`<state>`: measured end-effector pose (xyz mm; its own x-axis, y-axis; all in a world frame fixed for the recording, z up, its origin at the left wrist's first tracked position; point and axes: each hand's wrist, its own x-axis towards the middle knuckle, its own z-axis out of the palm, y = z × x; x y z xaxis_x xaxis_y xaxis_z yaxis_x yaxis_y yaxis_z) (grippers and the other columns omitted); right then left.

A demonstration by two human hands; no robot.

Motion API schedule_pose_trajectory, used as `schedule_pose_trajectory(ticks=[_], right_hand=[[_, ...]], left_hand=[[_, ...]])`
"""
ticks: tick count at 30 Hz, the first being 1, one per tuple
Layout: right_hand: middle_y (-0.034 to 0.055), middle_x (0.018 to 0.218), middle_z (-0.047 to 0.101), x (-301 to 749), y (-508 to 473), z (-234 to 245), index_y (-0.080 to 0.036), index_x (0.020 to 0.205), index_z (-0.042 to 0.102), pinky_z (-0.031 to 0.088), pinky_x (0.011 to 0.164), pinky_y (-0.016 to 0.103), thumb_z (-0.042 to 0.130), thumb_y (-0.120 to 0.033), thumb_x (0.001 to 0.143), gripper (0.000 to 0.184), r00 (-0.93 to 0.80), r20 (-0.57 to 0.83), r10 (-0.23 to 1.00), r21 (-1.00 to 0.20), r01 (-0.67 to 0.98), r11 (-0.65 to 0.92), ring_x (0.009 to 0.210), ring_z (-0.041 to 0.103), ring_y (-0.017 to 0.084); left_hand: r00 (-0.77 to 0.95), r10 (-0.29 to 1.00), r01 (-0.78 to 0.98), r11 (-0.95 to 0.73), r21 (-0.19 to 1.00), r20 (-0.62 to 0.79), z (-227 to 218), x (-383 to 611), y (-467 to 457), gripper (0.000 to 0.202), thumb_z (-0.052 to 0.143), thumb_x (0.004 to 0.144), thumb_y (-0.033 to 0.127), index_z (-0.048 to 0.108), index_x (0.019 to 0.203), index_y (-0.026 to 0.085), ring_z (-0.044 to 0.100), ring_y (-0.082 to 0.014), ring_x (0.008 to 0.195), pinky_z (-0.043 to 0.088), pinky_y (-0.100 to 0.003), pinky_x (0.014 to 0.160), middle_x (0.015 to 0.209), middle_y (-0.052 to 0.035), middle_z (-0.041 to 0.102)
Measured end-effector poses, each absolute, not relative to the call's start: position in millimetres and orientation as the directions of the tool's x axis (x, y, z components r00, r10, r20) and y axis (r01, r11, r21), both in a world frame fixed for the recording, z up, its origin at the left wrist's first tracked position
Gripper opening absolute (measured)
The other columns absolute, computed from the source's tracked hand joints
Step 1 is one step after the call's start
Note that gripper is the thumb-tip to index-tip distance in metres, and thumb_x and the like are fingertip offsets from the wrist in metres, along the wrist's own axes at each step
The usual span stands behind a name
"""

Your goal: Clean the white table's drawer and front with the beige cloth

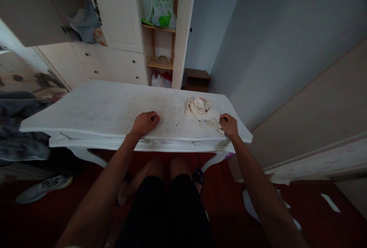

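Observation:
A crumpled cream cloth [198, 107] with a bit of reddish-brown print lies on the right half of a white table [114, 101]. At the cloth's right end, my right hand [229, 125] has its fingers closed on the edge of the fabric. My left hand [145, 123] rests near the table's front edge, left of the cloth and apart from it. Its fingers are curled, thumb against forefinger, and nothing shows in them. Grey smudges and a small dark speck mark the tabletop between my hands.
Behind the table, a white wardrobe [120, 15] stands open, with plastic bags [163, 5] and clothes [86, 22] inside. A small brown cabinet [197, 78] sits by the wall. Dark clothing [20, 125] is heaped at left, above a shoe [46, 188] on the red floor.

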<state>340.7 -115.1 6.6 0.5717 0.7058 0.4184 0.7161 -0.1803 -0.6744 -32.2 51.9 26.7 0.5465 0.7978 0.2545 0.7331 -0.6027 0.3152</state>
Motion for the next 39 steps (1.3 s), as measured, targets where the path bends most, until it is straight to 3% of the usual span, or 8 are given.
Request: schedule_pose_trajectory(ticks=[9,15,22,25,28,31,34,39], right_hand=[[0.0022,0.068,0.068,340.4,-115.8,7.4,-0.02,0.072,0.068,0.044,0.067,0.03,0.047,-0.03,0.068,0.023,0.592,0.398,0.701,-0.707,0.685,-0.177,0.064,0.056,0.018],[0.0014,0.066,0.065,341.4,-113.9,8.8,-0.02,0.07,0.066,0.044,0.068,0.031,0.048,-0.029,0.069,0.02,0.595,0.429,0.68,-0.73,0.671,-0.128,0.065,0.056,0.019],[0.0015,0.079,0.065,283.8,-160.1,-3.8,-0.021,0.078,0.064,0.049,0.078,0.032,0.052,-0.027,0.079,0.013,0.652,0.703,0.284,-0.708,0.679,0.192,0.079,0.061,0.019],[0.0,0.071,0.064,236.0,-191.8,-33.8,-0.022,0.074,0.065,0.05,0.07,0.03,0.052,-0.028,0.08,0.015,0.641,0.553,0.532,-0.807,0.57,0.153,0.071,0.061,0.018],[0.0017,0.074,0.07,203.2,-202.1,-65.1,-0.022,0.084,0.069,0.052,0.06,0.03,0.059,-0.039,0.079,0.02,0.625,0.151,0.766,-0.94,0.331,-0.084,0.069,0.065,0.02],[0.0042,0.082,0.075,193.4,-189.9,-79.6,-0.021,0.095,0.069,0.05,0.046,0.026,0.066,-0.055,0.076,0.039,0.597,-0.188,0.78,-0.958,0.065,-0.28,0.068,0.069,0.021],[0.0075,0.087,0.077,196.3,-171.1,-76.2,-0.019,0.094,0.068,0.045,0.041,0.022,0.057,-0.061,0.083,0.045,0.605,-0.254,0.755,-0.954,-0.029,-0.298,0.065,0.07,0.019],[0.0076,0.073,0.076,199.0,-154.4,-69.2,-0.018,0.08,0.065,0.036,0.039,0.021,0.056,-0.054,0.085,0.037,0.651,-0.229,0.724,-0.94,0.045,-0.338,0.052,0.066,0.016]], left_hand=[[0.57,0.786,0.758,-0.616,0.215,0.242,24.0,-30.6,50.7,0.037,0.043,0.094,0.039,0.074,0.097,0.018,0.072,-0.0298,0.092,0.05,-0.037,0.078,0.1,-0.0134,0.077],[0.564,0.792,0.754,-0.609,0.247,0.233,25.9,-30.7,50.2,0.038,0.043,0.094,0.039,0.074,0.098,0.018,0.072,-0.031,0.093,0.05,-0.038,0.079,0.102,-0.0141,0.077],[0.474,0.844,0.725,-0.536,0.433,0.25,30.5,-32.4,42.9,0.033,0.048,0.091,0.035,0.071,0.108,0.02,0.071,-0.0248,0.086,0.051,-0.033,0.08,0.092,-0.0082,0.077],[0.443,0.859,0.748,-0.512,0.423,0.256,28.7,-30.7,41.5,0.033,0.048,0.09,0.035,0.071,0.11,0.02,0.071,-0.0253,0.089,0.051,-0.033,0.081,0.093,-0.0082,0.077],[0.466,0.838,0.745,-0.544,0.385,0.283,25.6,-30.9,42.6,0.034,0.046,0.09,0.034,0.072,0.107,0.02,0.072,-0.0266,0.092,0.052,-0.034,0.082,0.098,-0.0099,0.077],[0.508,0.801,0.699,-0.598,0.391,0.316,22.3,-35.7,46.3,0.035,0.045,0.089,0.034,0.074,0.102,0.019,0.072,-0.0272,0.092,0.053,-0.035,0.084,0.1,-0.0116,0.077],[0.506,0.791,0.647,-0.612,0.455,0.345,19.2,-41.0,50.8,0.035,0.046,0.087,0.036,0.074,0.098,0.018,0.072,-0.0257,0.087,0.053,-0.034,0.084,0.094,-0.0115,0.077],[0.451,0.805,0.634,-0.593,0.497,0.385,16.1,-41.6,48.7,0.036,0.045,0.086,0.038,0.074,0.094,0.017,0.071,-0.0251,0.087,0.053,-0.034,0.085,0.095,-0.0115,0.078]])
